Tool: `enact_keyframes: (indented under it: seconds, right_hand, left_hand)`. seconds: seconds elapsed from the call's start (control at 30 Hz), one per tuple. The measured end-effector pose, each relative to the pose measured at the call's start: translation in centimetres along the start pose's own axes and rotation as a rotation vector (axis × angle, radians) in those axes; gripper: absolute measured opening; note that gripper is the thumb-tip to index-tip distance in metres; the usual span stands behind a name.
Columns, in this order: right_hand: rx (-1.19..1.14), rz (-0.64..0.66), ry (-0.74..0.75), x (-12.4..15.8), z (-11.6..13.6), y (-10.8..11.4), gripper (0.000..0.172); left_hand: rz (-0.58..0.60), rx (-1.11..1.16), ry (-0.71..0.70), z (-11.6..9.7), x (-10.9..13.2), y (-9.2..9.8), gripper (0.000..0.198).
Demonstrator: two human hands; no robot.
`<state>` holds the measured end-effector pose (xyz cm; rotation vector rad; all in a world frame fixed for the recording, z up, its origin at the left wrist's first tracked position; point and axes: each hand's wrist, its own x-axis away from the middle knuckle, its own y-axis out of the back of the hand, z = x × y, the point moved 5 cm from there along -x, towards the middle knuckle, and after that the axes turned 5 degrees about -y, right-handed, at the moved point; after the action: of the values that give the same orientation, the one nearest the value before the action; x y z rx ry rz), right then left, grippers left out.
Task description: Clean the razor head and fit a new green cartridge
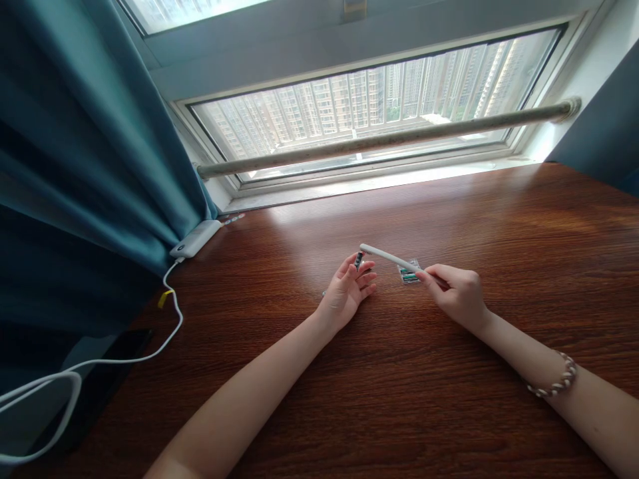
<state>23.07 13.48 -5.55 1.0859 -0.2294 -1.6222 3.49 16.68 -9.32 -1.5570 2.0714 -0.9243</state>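
Note:
My left hand point(343, 299) pinches a small dark battery point(359, 259) upright between thumb and forefinger, with its other fingers spread. My right hand point(456, 293) is closed around the handle of a white toothbrush point(392, 258). The toothbrush reaches left, and its bristles point down at the top of the battery; whether they touch, I cannot tell. On the table between my hands lies a small clear plastic case point(410, 274) with green-and-dark batteries inside, partly behind the toothbrush. A tiny light-coloured thing shows beside my left wrist, mostly hidden.
A brown wood-grain table point(349, 412) runs up to the window. At the left, a white power bank point(197, 239) with a white cable point(174, 313) lies by the blue curtain point(124, 133). A metal rail point(389, 141) crosses the window.

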Motion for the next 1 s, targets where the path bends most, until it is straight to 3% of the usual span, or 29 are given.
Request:
enact_keyframes:
  seconds: [0.17,0.3,0.47,0.63,0.77,0.9,1.0]
  right_hand:
    - [-0.028,0.059,0.075,0.1,0.5,-0.2,0.024]
    - [-0.012,-0.023,0.027,0.1,0.3,0.2,0.022]
    - [-0.023,0.080,0.078,0.1,0.5,-0.4,0.024]
    - [-0.013,-0.008,-0.003,0.0,0.0,-0.1,0.027]
    - [-0.031,0.086,0.075,0.1,0.1,-0.6,0.035]
    - [0.063,-0.003,0.004,0.0,-0.6,-0.3,0.041]
    - [-0.002,-0.018,-0.028,-0.1,-0.8,-0.2,0.039]
  left_hand:
    - [0.008,0.007,-0.002,0.0,0.0,0.0,0.042]
    - [-0.003,0.007,-0.001,0.0,-0.1,0.1,0.041]
    - [0.002,-0.007,0.010,0.1,0.0,-0.1,0.044]
    - [-0.013,-0.010,0.009,0.0,0.0,0.0,0.044]
    - [-0.013,-0.005,0.004,0.0,0.0,0.1,0.039]
    - [-0.027,0.003,0.010,0.1,0.0,0.2,0.040]
    - [-0.040,0.003,0.015,0.2,-0.1,0.3,0.040]
